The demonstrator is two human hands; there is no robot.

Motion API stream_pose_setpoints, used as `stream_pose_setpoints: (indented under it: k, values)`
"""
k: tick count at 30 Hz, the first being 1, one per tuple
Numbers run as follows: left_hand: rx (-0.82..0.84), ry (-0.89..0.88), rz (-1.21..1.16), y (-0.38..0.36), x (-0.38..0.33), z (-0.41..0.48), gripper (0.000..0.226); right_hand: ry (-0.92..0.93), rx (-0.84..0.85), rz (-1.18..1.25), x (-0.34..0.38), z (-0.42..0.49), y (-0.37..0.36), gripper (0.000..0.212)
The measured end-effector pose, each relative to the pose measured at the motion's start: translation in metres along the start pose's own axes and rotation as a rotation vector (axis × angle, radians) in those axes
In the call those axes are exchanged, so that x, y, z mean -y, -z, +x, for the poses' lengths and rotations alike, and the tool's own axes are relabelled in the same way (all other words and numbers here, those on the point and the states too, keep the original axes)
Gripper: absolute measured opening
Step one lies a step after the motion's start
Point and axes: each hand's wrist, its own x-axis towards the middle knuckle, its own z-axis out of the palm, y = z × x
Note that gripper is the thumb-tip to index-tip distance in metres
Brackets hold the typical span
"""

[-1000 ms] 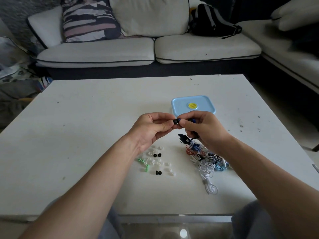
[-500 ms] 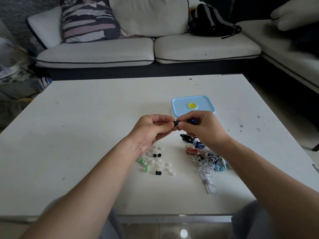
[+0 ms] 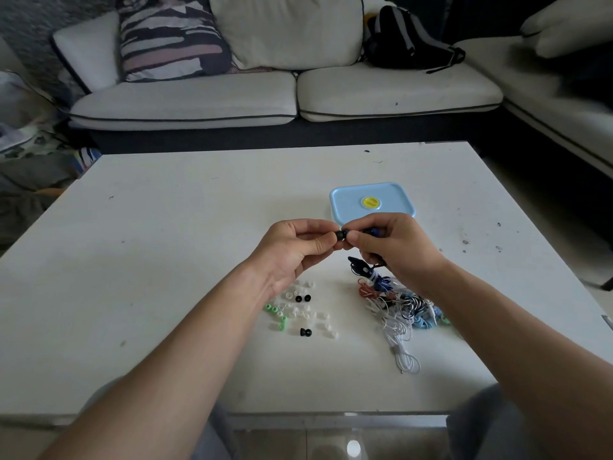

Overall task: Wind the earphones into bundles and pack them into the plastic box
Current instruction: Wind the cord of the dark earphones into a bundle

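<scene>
While I watched from my station, loose silicone ear tips [image 3: 300, 310], white, green and black, lay nearest on the white table [image 3: 166, 260], beside a tangled pile of coloured earphone cables [image 3: 401, 303]. Above them the left hand [image 3: 292, 250] pinched a small black rubber tip [image 3: 341, 234] and the right hand [image 3: 394, 247] pinched a dark blue earbud [image 3: 374, 231] against it. Behind stood the light blue plastic box [image 3: 371, 202], lid on. I judged the tip could slip and fall among the loose ones if the pinch weakened.
</scene>
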Motion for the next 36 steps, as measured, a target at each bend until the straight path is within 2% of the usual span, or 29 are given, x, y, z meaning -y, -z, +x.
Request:
stream_pose_setpoints:
  k: [11,19,26,32,36]
  values:
    - [-0.025,0.008,-0.009,-0.0009,0.0020,0.0008,0.016,0.072,-0.059,-0.182,0.0017,-0.0019,-0.0017,0.009]
    - [-0.026,0.004,-0.034,-0.0027,0.0016,0.0001,0.015,0.024,-0.034,-0.063,0.0031,-0.0031,-0.0010,0.007]
    - [-0.034,0.002,-0.020,-0.0019,0.0023,0.0010,0.016,0.113,-0.099,-0.278,0.0014,-0.0010,-0.0030,0.016]
    - [-0.004,-0.004,-0.040,-0.0025,0.0027,0.0009,0.014,0.017,-0.013,-0.110,0.0041,-0.0019,0.0039,0.008]
    - [-0.005,-0.008,-0.030,-0.0034,0.0039,0.0017,0.014,0.001,-0.005,-0.098,0.0045,-0.0017,0.0051,0.008]
